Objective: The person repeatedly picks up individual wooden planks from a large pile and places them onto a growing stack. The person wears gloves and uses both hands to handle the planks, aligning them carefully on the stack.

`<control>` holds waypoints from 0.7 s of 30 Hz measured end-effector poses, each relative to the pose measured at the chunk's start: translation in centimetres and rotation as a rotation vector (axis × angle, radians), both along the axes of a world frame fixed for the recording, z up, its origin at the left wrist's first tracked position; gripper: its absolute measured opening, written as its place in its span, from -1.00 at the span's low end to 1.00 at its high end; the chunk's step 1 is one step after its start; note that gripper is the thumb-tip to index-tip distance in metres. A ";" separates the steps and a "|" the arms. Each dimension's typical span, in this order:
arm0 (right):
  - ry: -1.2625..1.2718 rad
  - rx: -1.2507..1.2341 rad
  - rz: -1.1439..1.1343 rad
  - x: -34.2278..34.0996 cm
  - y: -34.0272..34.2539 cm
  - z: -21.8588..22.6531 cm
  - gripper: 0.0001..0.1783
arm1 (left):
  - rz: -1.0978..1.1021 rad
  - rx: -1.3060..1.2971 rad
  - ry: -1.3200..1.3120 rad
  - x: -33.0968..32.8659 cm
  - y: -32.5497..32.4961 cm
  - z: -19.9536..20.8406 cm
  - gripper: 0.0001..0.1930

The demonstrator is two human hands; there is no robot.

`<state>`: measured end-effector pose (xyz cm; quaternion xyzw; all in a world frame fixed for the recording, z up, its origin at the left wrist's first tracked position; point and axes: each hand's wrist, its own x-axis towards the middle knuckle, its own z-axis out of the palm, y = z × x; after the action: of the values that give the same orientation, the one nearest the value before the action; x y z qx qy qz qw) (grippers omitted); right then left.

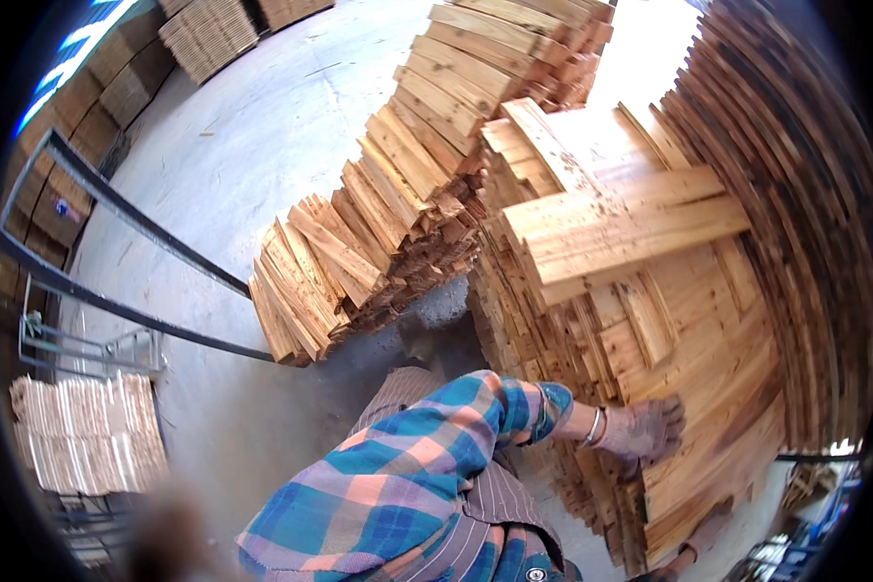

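My left arm, in a blue and orange plaid sleeve, reaches right across the side of a tall stack of wooden boards. My left hand, with a metal bangle at the wrist, lies on the top boards near the stack's close end. Its fingers stretch over the wood, with nothing visibly gripped. At the stack's lower right edge is my right hand, touching or close to the end of a board. Blur hides its fingers. Farther up the stack, a wide pale plank lies crosswise over the others.
A long, uneven pile of short boards curves away at the left of the stack. A dark wall of stacked planks rises on the right. A black metal frame, a cart and a pale bundle of wood stand on the left.
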<state>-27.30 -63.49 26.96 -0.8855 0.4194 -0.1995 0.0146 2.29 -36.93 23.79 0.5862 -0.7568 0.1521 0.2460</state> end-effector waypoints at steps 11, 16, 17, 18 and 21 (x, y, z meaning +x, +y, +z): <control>0.093 1.303 0.771 31.4 36.2 -6.8 -0.49 | 0.636 0.893 1.063 13.9 25.6 -7.4 -0.23; 0.062 1.753 0.415 49.3 42.8 -19.8 -0.60 | 1.248 0.166 1.611 24.0 37.7 -22.9 -0.19; -0.021 1.931 0.302 52.9 43.5 -23.2 -0.63 | 1.326 0.141 1.706 26.6 38.9 -23.3 -0.19; -0.073 1.772 0.556 56.7 43.7 -27.0 -0.70 | 1.398 0.127 1.797 29.0 39.9 -23.7 -0.19; -0.058 1.669 0.477 68.7 48.9 -28.3 -0.73 | 1.430 -0.547 1.864 33.7 42.1 -35.7 -0.18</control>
<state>41.44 -14.64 -1.35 -0.6441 0.2314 0.1592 0.7115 36.01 5.16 -11.88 0.6861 0.2646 -0.0724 0.6738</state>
